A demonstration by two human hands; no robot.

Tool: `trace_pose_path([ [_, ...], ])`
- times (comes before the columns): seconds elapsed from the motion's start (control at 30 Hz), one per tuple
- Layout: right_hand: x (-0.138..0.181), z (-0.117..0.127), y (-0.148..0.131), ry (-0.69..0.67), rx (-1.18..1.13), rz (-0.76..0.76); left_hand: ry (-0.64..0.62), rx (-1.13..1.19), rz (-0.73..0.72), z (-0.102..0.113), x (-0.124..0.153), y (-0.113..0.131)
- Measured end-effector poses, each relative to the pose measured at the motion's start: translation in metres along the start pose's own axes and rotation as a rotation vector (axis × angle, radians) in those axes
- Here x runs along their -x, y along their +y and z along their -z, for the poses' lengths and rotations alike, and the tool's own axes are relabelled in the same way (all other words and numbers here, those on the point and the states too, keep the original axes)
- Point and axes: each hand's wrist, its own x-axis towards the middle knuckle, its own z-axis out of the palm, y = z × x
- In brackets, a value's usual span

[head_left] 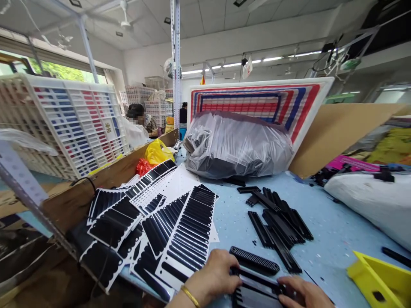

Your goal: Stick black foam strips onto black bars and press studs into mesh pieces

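At the table's near edge, my left hand [218, 273], with a gold bangle at its wrist, grips the left end of a long black plastic piece [258, 280]. On the right end of the same piece, my right hand [302, 293] has its fingers closed. More black pieces lie partly under it, cut off by the bottom edge. Just beyond sits a black piece with a patterned top [253, 259]. A loose pile of slotted black plastic pieces [279, 218] lies farther off. Left of my hands are overlapping white sheets bearing glossy black strips [189, 231].
A grey plastic bag [237, 145] of parts stands at the back before a striped crate [308, 107]. To the right are a yellow bin [379, 278] and a white sack [372, 201]. A wooden board [64, 205] edges the left side; a person [138, 115] sits beyond.
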Motion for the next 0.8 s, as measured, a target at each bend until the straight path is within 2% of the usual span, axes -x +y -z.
trace_pose_path([
  [0.17, -0.003, -0.004, -0.019, -0.036, -0.116, -0.102, -0.002, 0.06, 0.003, -0.008, 0.0, -0.005],
  [0.5, 0.002, -0.023, -0.011, 0.051, -0.298, -0.264, 0.039, 0.22, 0.105, -0.008, -0.004, -0.006],
  [0.63, -0.003, -0.031, -0.012, 0.083, -0.33, -0.319, 0.086, 0.294, 0.193, -0.013, -0.012, -0.012],
  [0.73, 0.0, -0.028, -0.012, 0.105, -0.315, -0.33, 0.117, 0.336, 0.235, -0.013, -0.009, -0.013],
  [0.8, 0.01, -0.021, -0.011, 0.109, -0.296, -0.327, 0.143, 0.346, 0.236, -0.01, 0.003, -0.012],
])
